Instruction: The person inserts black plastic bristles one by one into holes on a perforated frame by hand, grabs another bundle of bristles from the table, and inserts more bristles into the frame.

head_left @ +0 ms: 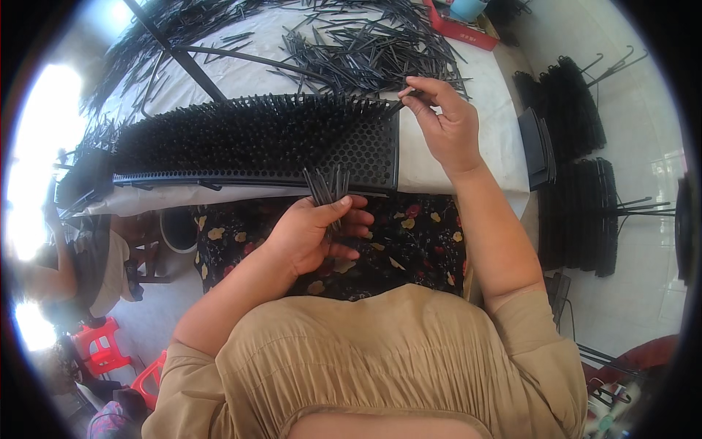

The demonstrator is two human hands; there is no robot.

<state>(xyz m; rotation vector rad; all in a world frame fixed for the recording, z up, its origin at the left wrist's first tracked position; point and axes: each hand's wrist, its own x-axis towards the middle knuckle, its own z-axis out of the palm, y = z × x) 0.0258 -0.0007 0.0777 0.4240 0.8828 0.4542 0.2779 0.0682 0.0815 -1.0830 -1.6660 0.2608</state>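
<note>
My left hand [303,230] is closed around a bundle of thin black sticks [327,184], whose tips point up and away from me just in front of the board. A black perforated board [371,152] lies along the table's near edge, with rows of round holes. Black sticks [234,135] stand packed in most of it; bare holes show toward its right end. Over the far right corner of the board, my right hand [447,124] pinches one slim black stick [397,107] between thumb and fingertips. Whether its lower tip sits in a hole, I cannot tell.
Loose black sticks [365,55] lie heaped on the white-covered table [486,139] beyond the board. A dark metal bar frame [197,73] rises behind it. At the far right corner sits a red tray [464,29]. Racks of black bristly items [581,212] stand right; another person [99,263] sits left.
</note>
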